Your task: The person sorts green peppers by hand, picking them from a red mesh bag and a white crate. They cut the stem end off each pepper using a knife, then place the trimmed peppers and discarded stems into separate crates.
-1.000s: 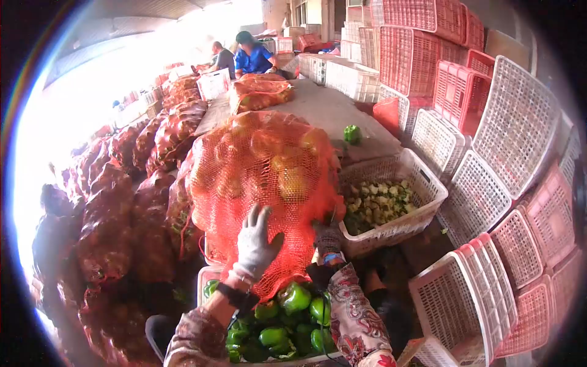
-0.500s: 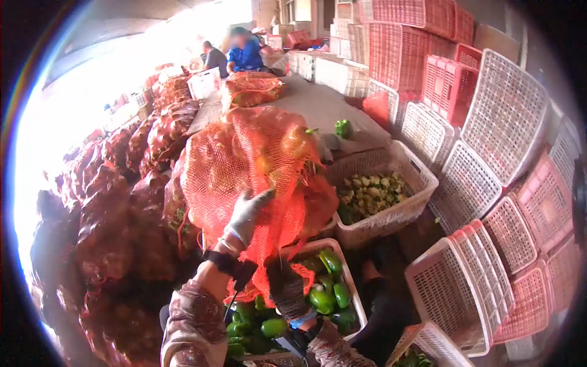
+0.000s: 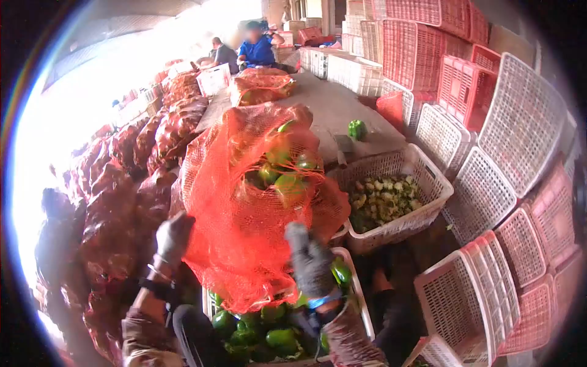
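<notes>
A large red mesh bag [image 3: 238, 214] stands in front of me, with green bell peppers [image 3: 287, 186] showing through a gap in its upper side. My left hand [image 3: 174, 237], in a pale glove, is closed on the bag's loose left edge. In a dark grey glove, my right hand [image 3: 310, 263] is closed at the lower right of the netting; its fingertips are partly hidden. The net's lower end hangs over a white crate [image 3: 365, 315] of green peppers between my knees.
Right of the bag, a white crate [image 3: 391, 235] holds pale green trimmings. A single green pepper [image 3: 357, 129] and a dark flat blade [image 3: 343, 145] lie on the table [image 3: 324, 107]. Filled mesh bags [image 3: 110, 244] crowd the left; stacked crates [image 3: 471, 306] line the right. Two people sit behind.
My left hand has moved down and left, drawing the netting wide. My right hand has risen slightly to the right. The bag's gap now shows more peppers.
</notes>
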Demonstrator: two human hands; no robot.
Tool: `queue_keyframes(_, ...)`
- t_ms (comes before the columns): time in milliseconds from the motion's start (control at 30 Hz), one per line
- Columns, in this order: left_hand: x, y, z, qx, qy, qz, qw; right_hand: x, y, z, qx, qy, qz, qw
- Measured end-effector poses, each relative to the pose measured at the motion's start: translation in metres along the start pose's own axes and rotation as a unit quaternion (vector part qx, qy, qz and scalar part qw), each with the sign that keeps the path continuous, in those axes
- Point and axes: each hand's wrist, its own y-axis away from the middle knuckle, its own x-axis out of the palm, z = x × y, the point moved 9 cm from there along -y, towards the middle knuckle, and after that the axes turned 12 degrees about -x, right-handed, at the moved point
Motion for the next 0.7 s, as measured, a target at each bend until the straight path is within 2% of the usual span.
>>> queue_keyframes(33,0.009,0.022,-0.001,-0.013,-0.055,-0.058,0.997,-0.017,-0.003,-0.023,0.035,0.023,-0.021,0.999)
queue_keyframes(67,0.025,0.038,0.004,-0.018,-0.084,-0.057,0.995,-0.029,-0.007,-0.040,0.005,0.028,-0.025,0.999)
queue_keyframes(100,0.037,0.049,0.013,-0.012,-0.114,-0.094,0.989,-0.040,-0.019,-0.040,-0.027,0.034,-0.028,0.999)
queue_keyframes(133,0.045,0.058,0.029,-0.041,-0.135,-0.086,0.986,-0.052,-0.027,-0.039,-0.028,0.105,-0.005,0.994)
queue_keyframes(167,0.039,0.061,0.035,-0.068,-0.164,-0.074,0.981,-0.052,-0.040,-0.039,-0.084,0.145,0.017,0.986)
queue_keyframes(233,0.029,0.069,0.054,-0.056,-0.213,-0.044,0.975,-0.021,-0.056,-0.025,-0.152,0.056,0.067,0.984)
queue_keyframes(267,0.031,0.068,0.058,-0.053,-0.209,-0.037,0.976,0.003,-0.063,-0.013,-0.187,0.092,0.112,0.972)
queue_keyframes(333,0.041,0.070,0.059,-0.044,-0.181,-0.017,0.982,0.053,-0.072,-0.007,-0.193,0.164,0.238,0.938)
queue_keyframes(433,0.061,0.066,0.050,-0.024,-0.095,-0.053,0.994,0.095,-0.065,-0.010,-0.144,0.280,0.384,0.868)
queue_keyframes(467,0.072,0.060,0.043,-0.045,-0.093,-0.029,0.994,0.101,-0.046,-0.022,-0.115,0.299,0.416,0.851)
queue_keyframes(500,0.077,0.056,0.037,-0.032,-0.058,-0.051,0.997,0.106,-0.027,-0.035,-0.089,0.318,0.449,0.830)
queue_keyframes(567,0.078,0.039,0.023,-0.027,-0.087,-0.043,0.995,0.074,0.010,-0.057,-0.064,0.332,0.390,0.856)
queue_keyframes(633,0.089,0.019,0.018,-0.022,-0.105,0.002,0.994,0.033,0.030,-0.053,-0.021,0.277,0.262,0.924)
queue_keyframes(700,0.104,0.013,-0.003,-0.026,-0.160,0.072,0.984,0.011,0.041,-0.036,-0.005,0.272,0.260,0.927)
